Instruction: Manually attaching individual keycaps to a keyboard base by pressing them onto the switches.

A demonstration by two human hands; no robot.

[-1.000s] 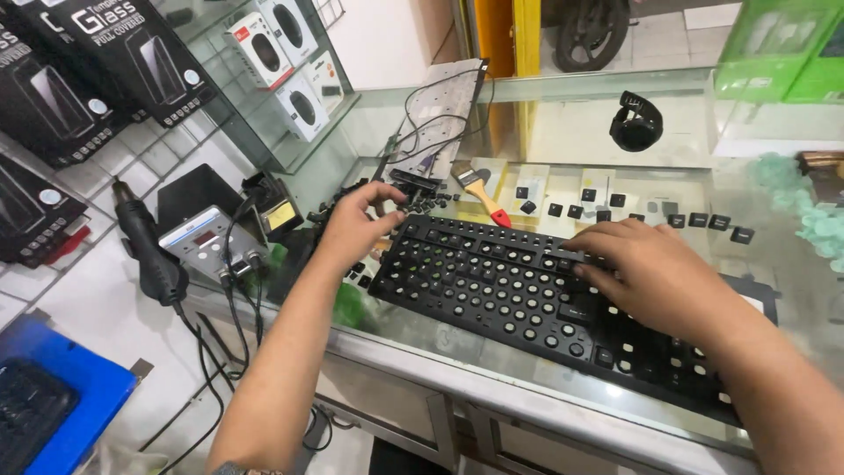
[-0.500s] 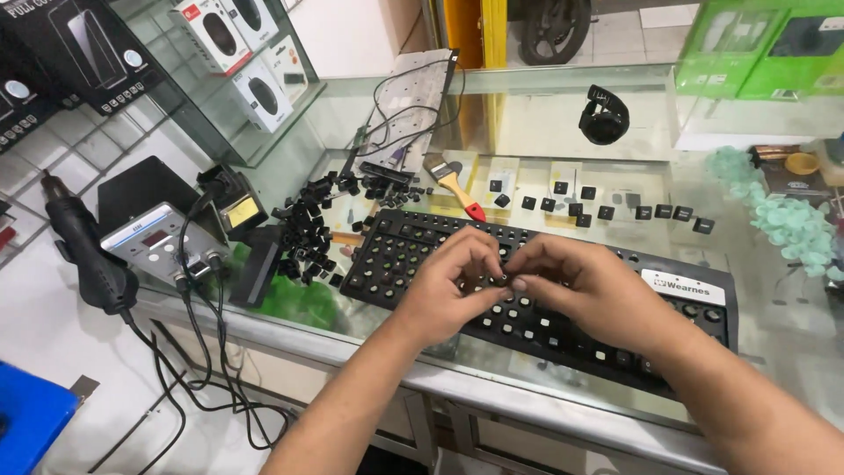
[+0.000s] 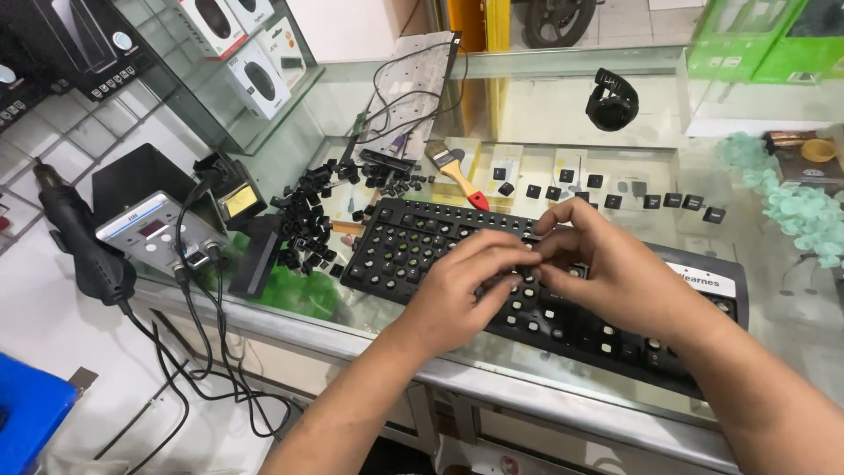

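1. The glass counter (image 3: 563, 105) carries everything, with boxed goods on shelves at the far left.
2. A black keyboard (image 3: 413, 246), most of its keycaps off, lies slantwise near the counter's front edge.
3. A soldering station (image 3: 145, 230) stands left of the keyboard, its cables trailing over the edge.
4. The left hand (image 3: 457, 295) and right hand (image 3: 615, 273) meet over the keyboard's middle, fingers drawn together, fingertips touching; whether they pinch a keycap cannot be told.
5. A paintbrush (image 3: 457, 171) lies behind the keyboard.
6. Loose black keycaps (image 3: 308, 220) are heaped at the keyboard's left end.
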